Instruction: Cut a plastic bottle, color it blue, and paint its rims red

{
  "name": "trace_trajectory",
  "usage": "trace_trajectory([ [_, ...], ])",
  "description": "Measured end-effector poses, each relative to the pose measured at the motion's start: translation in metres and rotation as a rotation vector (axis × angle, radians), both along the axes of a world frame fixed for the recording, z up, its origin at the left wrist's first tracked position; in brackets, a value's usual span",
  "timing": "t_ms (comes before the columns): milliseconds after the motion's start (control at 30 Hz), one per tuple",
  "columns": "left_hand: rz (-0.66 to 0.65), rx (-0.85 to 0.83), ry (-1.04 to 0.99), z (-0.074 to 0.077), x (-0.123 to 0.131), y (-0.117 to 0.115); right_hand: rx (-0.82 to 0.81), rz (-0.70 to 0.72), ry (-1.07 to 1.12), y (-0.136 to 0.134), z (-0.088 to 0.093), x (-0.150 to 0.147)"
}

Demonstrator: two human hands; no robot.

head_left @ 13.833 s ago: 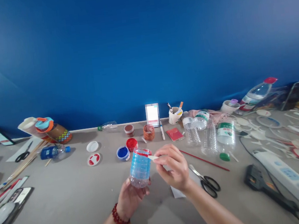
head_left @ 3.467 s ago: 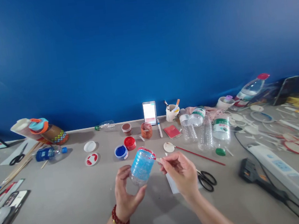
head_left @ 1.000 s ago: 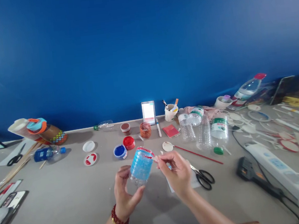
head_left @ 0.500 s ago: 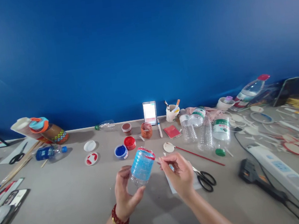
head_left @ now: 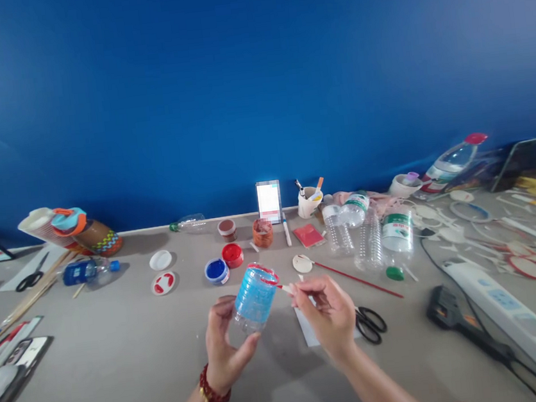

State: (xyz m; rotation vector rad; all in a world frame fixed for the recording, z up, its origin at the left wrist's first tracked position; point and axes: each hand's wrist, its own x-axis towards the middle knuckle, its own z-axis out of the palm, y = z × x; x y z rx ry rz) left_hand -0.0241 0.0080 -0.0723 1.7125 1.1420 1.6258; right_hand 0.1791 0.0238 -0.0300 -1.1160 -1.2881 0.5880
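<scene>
My left hand (head_left: 227,344) grips a cut plastic bottle (head_left: 254,300) near its clear base. The bottle is tilted, its side painted light blue and its open rim edged in red. Between the fingertips of my right hand (head_left: 327,313) is a thin paintbrush (head_left: 286,288), with its red tip at the right side of the rim. Most of the brush handle is hidden by the hand. Beyond the bottle stand an open pot of red paint (head_left: 232,255) and an open pot of blue paint (head_left: 217,271). Black-handled scissors (head_left: 372,324) lie on white paper (head_left: 308,325) behind my right hand.
Clear plastic bottles (head_left: 368,241) stand at the right, near a power strip (head_left: 499,297) and a glue gun (head_left: 466,327). Another brush (head_left: 354,275) rests on a white lid (head_left: 302,263). Two pot lids (head_left: 163,283) lie left of the paints. A phone (head_left: 268,201) leans against the wall.
The brush tip has come up to the bottle's red rim, where before it was slightly apart. My right hand has shifted a little to the right; my left hand holds nearly still.
</scene>
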Motion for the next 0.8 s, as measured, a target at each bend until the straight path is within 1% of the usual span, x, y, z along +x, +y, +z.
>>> trace_trajectory([
  [133,-0.012,-0.005,0.01,0.0,0.0,-0.001,0.015,0.048,-0.026,0.002,0.005,0.0],
  [267,-0.02,0.006,0.019,-0.001,-0.001,-0.001,0.005,0.037,-0.059,0.004,0.003,0.002],
  [333,-0.02,-0.001,0.016,-0.002,-0.002,-0.001,-0.007,0.033,-0.053,0.002,0.001,0.004],
  [400,-0.021,-0.013,0.012,-0.003,-0.002,-0.001,-0.013,0.04,-0.024,0.001,0.003,0.006],
  [500,-0.05,-0.04,0.0,-0.006,-0.003,-0.002,-0.038,0.096,0.013,0.002,0.015,0.01],
  [600,-0.08,-0.107,-0.043,-0.007,-0.006,-0.002,-0.073,0.191,-0.019,0.007,0.033,0.018],
  [700,-0.093,-0.218,-0.086,-0.007,-0.009,-0.001,-0.08,0.282,-0.146,0.012,0.046,0.031],
  [800,-0.138,-0.275,-0.088,-0.005,-0.012,0.0,-0.108,0.299,-0.347,0.014,0.055,0.044],
])
